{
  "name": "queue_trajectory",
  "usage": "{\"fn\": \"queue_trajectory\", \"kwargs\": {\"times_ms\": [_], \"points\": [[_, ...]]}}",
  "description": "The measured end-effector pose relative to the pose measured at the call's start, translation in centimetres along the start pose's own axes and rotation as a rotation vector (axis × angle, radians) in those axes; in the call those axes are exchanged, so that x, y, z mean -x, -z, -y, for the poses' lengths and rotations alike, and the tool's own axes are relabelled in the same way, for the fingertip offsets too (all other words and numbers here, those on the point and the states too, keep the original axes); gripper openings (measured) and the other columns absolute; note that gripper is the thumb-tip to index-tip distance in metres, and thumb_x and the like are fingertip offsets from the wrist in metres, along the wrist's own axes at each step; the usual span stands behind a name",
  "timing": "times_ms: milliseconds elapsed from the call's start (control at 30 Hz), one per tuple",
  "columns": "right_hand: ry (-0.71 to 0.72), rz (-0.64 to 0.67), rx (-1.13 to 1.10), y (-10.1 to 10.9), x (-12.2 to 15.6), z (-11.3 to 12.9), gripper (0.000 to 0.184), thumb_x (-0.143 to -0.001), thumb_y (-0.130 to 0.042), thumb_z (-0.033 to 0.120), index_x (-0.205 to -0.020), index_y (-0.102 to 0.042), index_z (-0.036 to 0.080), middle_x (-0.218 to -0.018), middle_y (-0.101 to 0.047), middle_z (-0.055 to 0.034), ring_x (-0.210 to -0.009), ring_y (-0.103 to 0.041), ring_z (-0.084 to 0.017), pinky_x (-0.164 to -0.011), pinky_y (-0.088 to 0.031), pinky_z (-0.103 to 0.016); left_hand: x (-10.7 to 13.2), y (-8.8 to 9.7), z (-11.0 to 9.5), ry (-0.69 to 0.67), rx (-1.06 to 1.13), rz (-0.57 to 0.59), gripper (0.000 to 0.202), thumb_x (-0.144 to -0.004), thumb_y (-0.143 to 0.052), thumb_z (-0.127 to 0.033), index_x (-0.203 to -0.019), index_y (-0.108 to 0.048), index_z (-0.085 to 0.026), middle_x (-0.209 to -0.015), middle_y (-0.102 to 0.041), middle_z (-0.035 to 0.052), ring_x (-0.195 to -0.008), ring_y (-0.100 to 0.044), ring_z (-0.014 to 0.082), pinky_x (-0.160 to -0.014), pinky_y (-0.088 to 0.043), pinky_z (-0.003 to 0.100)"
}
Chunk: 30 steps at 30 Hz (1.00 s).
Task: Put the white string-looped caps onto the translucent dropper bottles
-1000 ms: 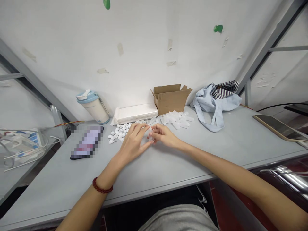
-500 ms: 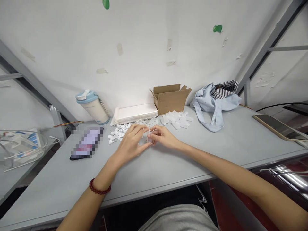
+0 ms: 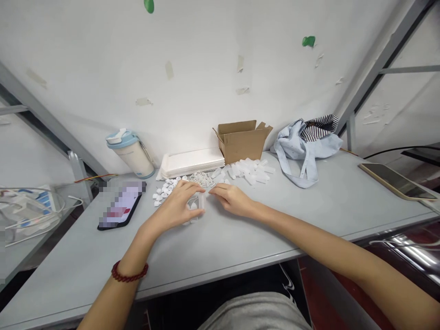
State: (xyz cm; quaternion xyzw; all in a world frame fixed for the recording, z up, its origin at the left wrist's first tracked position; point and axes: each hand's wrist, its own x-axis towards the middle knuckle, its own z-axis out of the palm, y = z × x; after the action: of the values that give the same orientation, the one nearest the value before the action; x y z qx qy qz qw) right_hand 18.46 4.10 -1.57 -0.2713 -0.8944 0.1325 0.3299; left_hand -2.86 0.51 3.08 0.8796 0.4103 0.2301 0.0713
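left hand [image 3: 177, 204] pinching clear little vial [image 3: 201, 202] top and bottom, above desk [image 3: 223, 250] | right hand [image 3: 235, 200] fingers bunched nearby, can't tell if holding anything | prob featherlight, slick, kinda squeezable, so grip mid-body gently

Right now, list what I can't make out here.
All in the head view:
- Bottle in the left hand: any contents, too small to tell.
- Right hand: anything between the fingertips, hidden by its own fingers.
- White caps: part of the pile, covered by the left hand.
- Box: its bottom, hidden by its front wall.
- Cup: lettering, too small.
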Motion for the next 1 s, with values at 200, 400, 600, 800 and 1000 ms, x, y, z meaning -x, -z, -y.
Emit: {"fn": "queue_trajectory", "kwargs": {"times_ms": [200,400,600,800,1000], "points": [[0.044,0.123,0.237,0.0,-0.2,-0.7,0.02,-0.09,-0.046,0.011,-0.092,-0.065,0.013,-0.105,-0.064,-0.014,-0.102,-0.056,-0.024,-0.084,-0.039,-0.037,0.4,-0.1,0.2,0.045,0.034,0.134,0.036,-0.072,-0.07,-0.041,-0.103,-0.06,-0.024,-0.101,-0.06,0.0048,-0.101,-0.05,0.0262,-0.082,-0.046,0.038],[-0.023,0.201,0.294,0.3,-0.3,-1.1,0.019,-0.091,-0.047,0.011,-0.093,-0.066,0.012,-0.104,-0.066,-0.0124,-0.105,-0.056,-0.024,-0.08,-0.032,-0.037,0.5,-0.3,0.1,0.069,0.028,0.212,0.036,-0.071,-0.07,-0.038,-0.102,-0.06,-0.023,-0.097,-0.06,0.0042,-0.1,-0.049,0.0262,-0.082,-0.046,0.038],[-0.027,0.2,0.289,0.2,-0.3,-1.3,0.019,-0.091,-0.047,0.011,-0.092,-0.066,0.012,-0.103,-0.067,-0.012,-0.101,-0.057,-0.024,-0.079,-0.029,-0.036,0.7,-0.4,0.2,0.071,0.011,0.248,0.035,-0.071,-0.07,-0.038,-0.101,-0.06,-0.022,-0.095,-0.059,0.0048,-0.098,-0.049,0.026,-0.082,-0.045,0.037],[-0.04,0.226,0.307,0.3,-0.4,-1.1,0.019,-0.091,-0.047,0.011,-0.093,-0.066,0.012,-0.103,-0.067,-0.0116,-0.101,-0.056,-0.023,-0.08,-0.029,-0.035,0.5,0.0,-0.3,0.133,0.01,0.344,0.037,-0.074,-0.067,-0.038,-0.105,-0.058,-0.021,-0.1,-0.056,0.0056,-0.102,-0.044,0.0268,-0.087,-0.042,0.039],[-0.055,0.239,0.31,0.4,-0.4,-0.9,0.02,-0.092,-0.046,0.011,-0.094,-0.066,0.011,-0.104,-0.066,-0.0118,-0.102,-0.056,-0.023,-0.081,-0.03,-0.035,0.5,0.3,-0.5,0.141,0.019,0.382,0.038,-0.075,-0.064,-0.039,-0.108,-0.056,-0.022,-0.103,-0.055,0.0055,-0.105,-0.043,0.0271,-0.09,-0.041,0.038]]}}
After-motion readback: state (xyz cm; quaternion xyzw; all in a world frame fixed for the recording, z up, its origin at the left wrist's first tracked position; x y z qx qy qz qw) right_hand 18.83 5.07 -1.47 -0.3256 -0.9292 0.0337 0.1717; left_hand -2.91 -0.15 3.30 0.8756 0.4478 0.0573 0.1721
